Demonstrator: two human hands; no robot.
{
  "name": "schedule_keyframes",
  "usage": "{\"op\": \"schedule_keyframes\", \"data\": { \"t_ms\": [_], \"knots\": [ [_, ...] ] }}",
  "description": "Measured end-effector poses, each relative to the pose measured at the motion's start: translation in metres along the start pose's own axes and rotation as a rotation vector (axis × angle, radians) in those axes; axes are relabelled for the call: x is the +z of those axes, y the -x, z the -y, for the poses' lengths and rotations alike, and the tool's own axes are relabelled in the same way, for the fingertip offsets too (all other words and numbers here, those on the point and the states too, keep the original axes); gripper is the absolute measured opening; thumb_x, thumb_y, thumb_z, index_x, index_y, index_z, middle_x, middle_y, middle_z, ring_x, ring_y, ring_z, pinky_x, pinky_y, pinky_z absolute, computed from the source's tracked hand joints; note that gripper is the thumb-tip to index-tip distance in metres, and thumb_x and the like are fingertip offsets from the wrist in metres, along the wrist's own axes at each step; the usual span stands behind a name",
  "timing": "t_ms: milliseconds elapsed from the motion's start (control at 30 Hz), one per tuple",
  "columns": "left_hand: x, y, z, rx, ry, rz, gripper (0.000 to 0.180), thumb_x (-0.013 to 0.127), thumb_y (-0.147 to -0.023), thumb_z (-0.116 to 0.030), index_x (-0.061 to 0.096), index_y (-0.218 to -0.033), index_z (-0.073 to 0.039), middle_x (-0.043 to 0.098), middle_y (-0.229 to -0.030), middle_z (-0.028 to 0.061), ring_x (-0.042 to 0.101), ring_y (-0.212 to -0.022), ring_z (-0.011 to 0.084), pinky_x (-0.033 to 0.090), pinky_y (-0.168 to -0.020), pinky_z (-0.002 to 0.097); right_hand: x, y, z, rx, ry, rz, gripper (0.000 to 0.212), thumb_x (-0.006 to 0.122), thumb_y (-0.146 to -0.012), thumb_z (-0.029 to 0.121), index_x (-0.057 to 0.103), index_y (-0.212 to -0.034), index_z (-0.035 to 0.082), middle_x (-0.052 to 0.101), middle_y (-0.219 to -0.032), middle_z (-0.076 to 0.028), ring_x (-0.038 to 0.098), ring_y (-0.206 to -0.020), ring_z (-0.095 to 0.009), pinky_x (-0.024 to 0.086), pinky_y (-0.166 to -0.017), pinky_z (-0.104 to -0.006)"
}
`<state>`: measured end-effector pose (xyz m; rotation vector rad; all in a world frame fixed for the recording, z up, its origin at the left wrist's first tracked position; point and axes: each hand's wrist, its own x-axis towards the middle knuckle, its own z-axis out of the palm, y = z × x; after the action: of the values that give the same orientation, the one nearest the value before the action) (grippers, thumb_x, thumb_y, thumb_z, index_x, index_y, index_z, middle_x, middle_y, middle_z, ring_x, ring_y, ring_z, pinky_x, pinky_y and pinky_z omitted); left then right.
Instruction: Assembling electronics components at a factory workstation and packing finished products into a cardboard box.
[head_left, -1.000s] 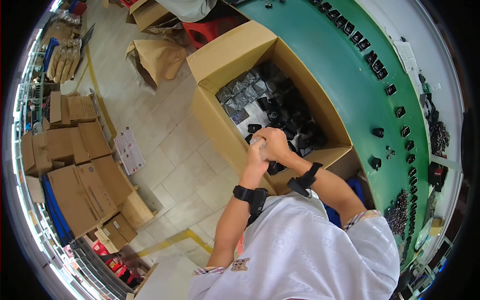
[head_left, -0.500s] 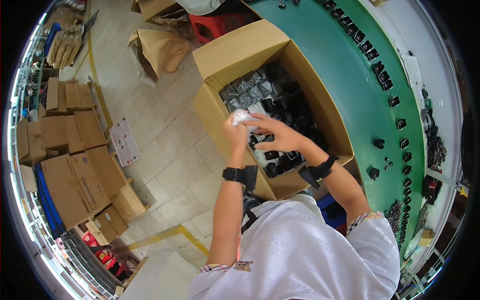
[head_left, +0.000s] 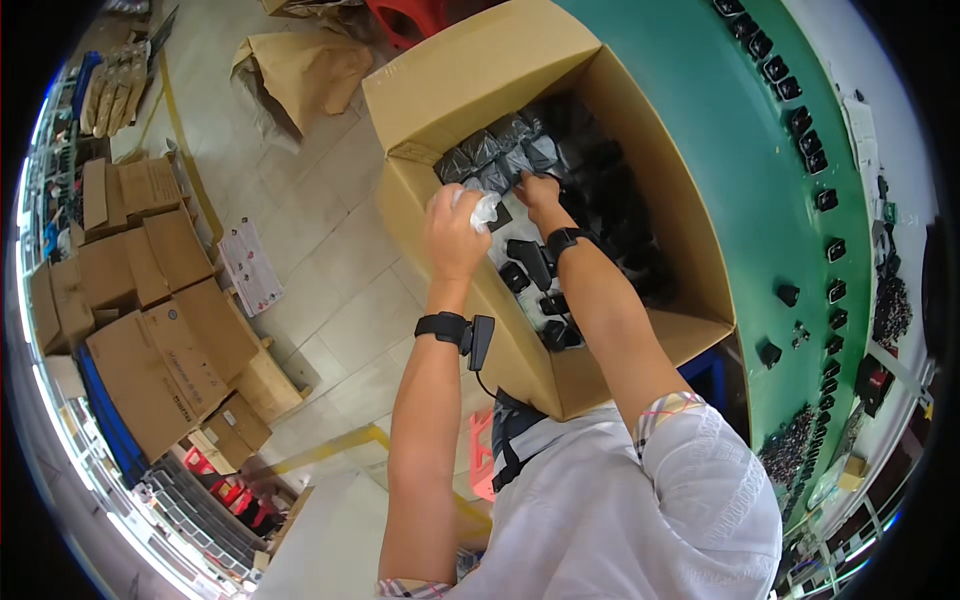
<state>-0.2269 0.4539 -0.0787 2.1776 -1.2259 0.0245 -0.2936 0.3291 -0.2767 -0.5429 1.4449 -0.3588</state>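
My left hand point(head_left: 450, 238) is closed around a crumpled clear plastic bag point(head_left: 485, 212), held over the left wall of an open cardboard box point(head_left: 660, 165). Inside that box, my right hand point(head_left: 541, 196) reaches down with bent fingers among black pieces wrapped in clear plastic point(head_left: 482, 148). Its fingertips touch the wrapped layer; what they pinch, if anything, is hidden. Unwrapped black pieces point(head_left: 515, 278) lie on a pale sheet nearer to me, beside my right wrist. The box's right side is in deep shadow.
A green worktable point(head_left: 700, 90) borders the box on the right, with black parts point(head_left: 776, 68) lined along its far side and a heap of small parts point(head_left: 787, 443). On the floor left stand a brown paper bag point(head_left: 315, 80) and stacked cartons point(head_left: 150, 365). A red stool point(head_left: 412, 18) is behind the box.
My hands, together over the box before, are now apart. The right has moved down into the box to the wrapped pieces; the left keeps the crumpled plastic. The view has shifted.
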Motion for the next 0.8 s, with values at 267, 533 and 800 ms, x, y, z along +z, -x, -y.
{"op": "schedule_keyframes", "data": {
  "t_ms": [267,533,800],
  "knots": [
    [0.0,-0.001,-0.003,-0.011,-0.075,0.023,0.03,0.067,-0.06,-0.002,0.067,-0.087,-0.015,0.059,-0.097,0.0058,0.059,-0.09,0.0306,0.049,-0.075,0.0387,-0.017,-0.004,0.001,0.003,-0.288,-0.057,0.016,0.075,-0.077,-0.001,0.066,-0.09,-0.004,0.068,-0.083,-0.01,0.063,-0.064,-0.017,0.055,-0.056,-0.0258],
    [0.001,-0.004,-0.009,-0.009,-0.096,0.028,0.029,0.067,-0.061,-0.002,0.067,-0.087,-0.015,0.06,-0.095,0.0051,0.059,-0.087,0.0304,0.049,-0.074,0.0385,-0.033,0.005,0.006,0.004,-0.309,0.069,0.004,0.069,-0.084,0.003,0.066,-0.084,0.0,0.066,-0.075,-0.006,0.061,-0.061,-0.012,0.052,-0.055,-0.0236],
    [-0.003,-0.001,-0.008,-0.037,-0.123,0.029,0.031,0.067,-0.06,-0.002,0.068,-0.089,-0.016,0.061,-0.096,0.0043,0.06,-0.089,0.0292,0.05,-0.073,0.0383,-0.097,0.074,0.018,0.01,-0.645,0.6,0.016,0.059,-0.094,0.017,0.062,-0.105,0.005,0.065,-0.102,-0.005,0.063,-0.087,-0.016,0.052,-0.077,-0.0301]
  ]
}}
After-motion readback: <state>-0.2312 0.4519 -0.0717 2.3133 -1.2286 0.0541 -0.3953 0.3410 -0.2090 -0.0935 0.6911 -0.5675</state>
